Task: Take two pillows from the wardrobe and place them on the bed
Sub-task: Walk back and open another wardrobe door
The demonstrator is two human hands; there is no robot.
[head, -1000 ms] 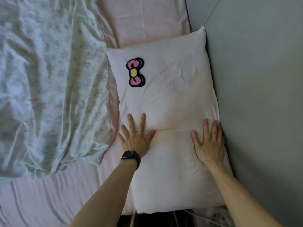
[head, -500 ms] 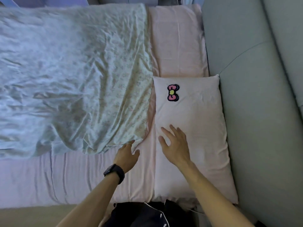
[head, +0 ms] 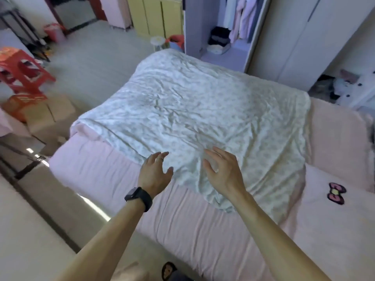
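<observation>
Where quilt [head: 192,110] covers bed [head: 178,230], wardrobe [head: 194,25] open beyond

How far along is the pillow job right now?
Done: the bow pillow lies on the bed, far right. In hand: nothing; left hand and right hand hover open over the duvet. Left: a second pillow; the pink bulk beyond the first may be it, unclear.

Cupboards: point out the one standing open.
The lilac wardrobe in the middle, with clothes hanging inside. The yellow cabinet left of it and the white doors right of it are shut.
</observation>
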